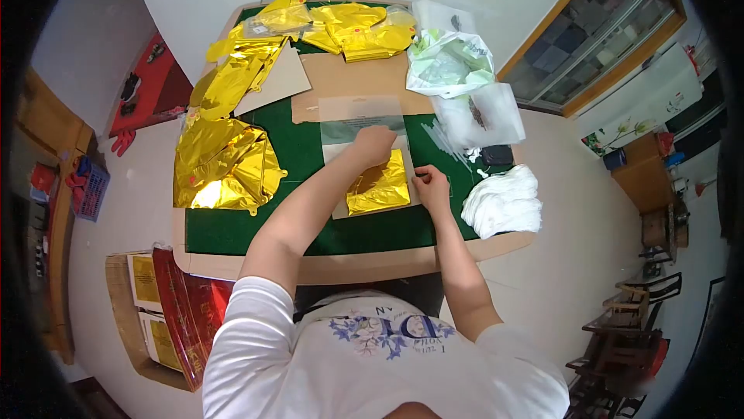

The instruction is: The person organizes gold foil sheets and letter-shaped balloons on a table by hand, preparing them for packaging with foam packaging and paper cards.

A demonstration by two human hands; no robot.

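A clear plastic bag with a header flap lies on the green mat in front of me. Over its lower part is a folded gold foil balloon, flat and shiny. My left hand is closed at the foil's upper edge, over the bag; its fingertips are hidden beneath it. At the bag's right edge, my right hand pinches with thumb and fingers, right beside the foil. A small dark spot shows at its fingertips.
More gold foil balloons are heaped along the table's left and far edges. At right are a white-green plastic bag, clear bags, a black case and a white bundle. An open carton stands on the floor.
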